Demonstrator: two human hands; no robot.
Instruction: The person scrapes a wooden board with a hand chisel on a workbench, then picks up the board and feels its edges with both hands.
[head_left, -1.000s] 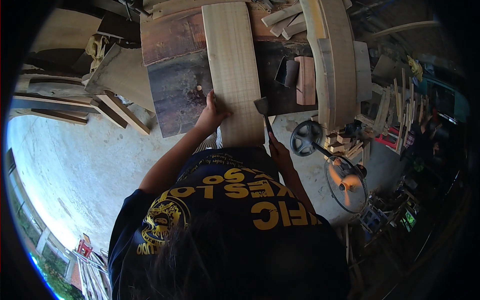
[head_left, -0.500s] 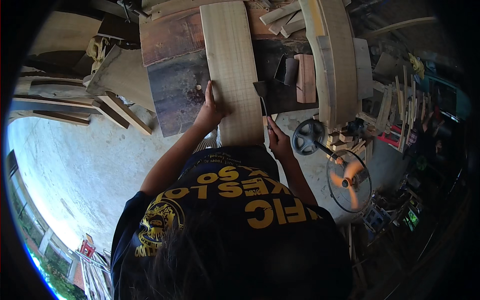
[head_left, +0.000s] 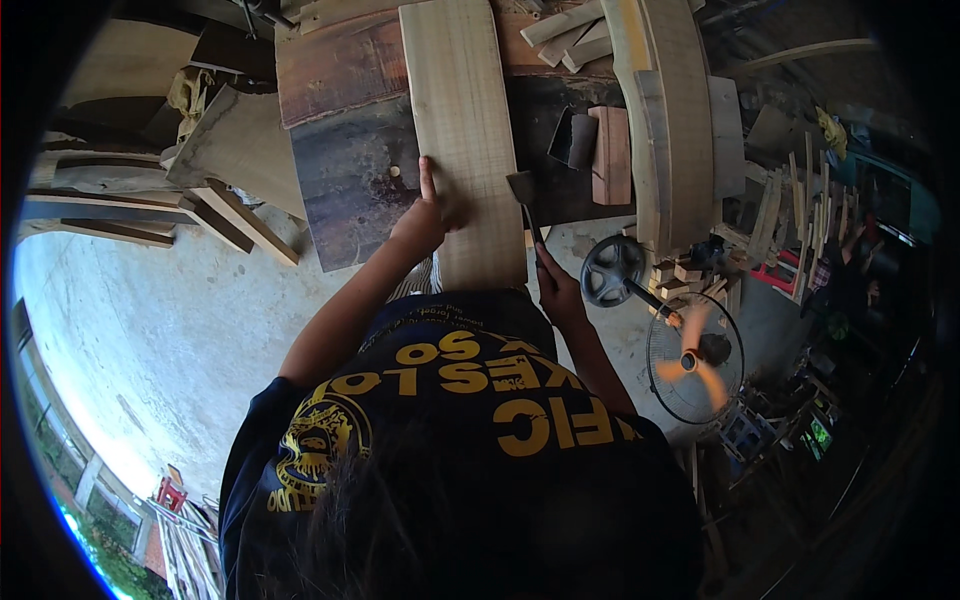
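Observation:
A long pale wooden plank (head_left: 465, 120) lies lengthwise before me, its near end close to my body. My left hand (head_left: 420, 222) grips the plank's left edge, index finger stretched forward along it and thumb on the upper face; the other fingers are mostly hidden. In my right hand (head_left: 560, 293), to the right of the plank's near end, is a scraper (head_left: 522, 190) with a flat dark blade and a slim handle. The blade is at the plank's right edge; whether it touches the wood I cannot tell.
Beneath the plank is a dark, stained worktop (head_left: 345, 190). On its right sit a curled dark sheet (head_left: 573, 138) and a reddish wood block (head_left: 611, 155). A wide board (head_left: 680, 130) stands beyond them. A fan (head_left: 695, 360) spins at the right; offcuts (head_left: 235, 225) lie left.
The scraper's blade has shifted slightly toward me and turned more upright. My left hand has moved little, its index finger now straighter along the plank's edge.

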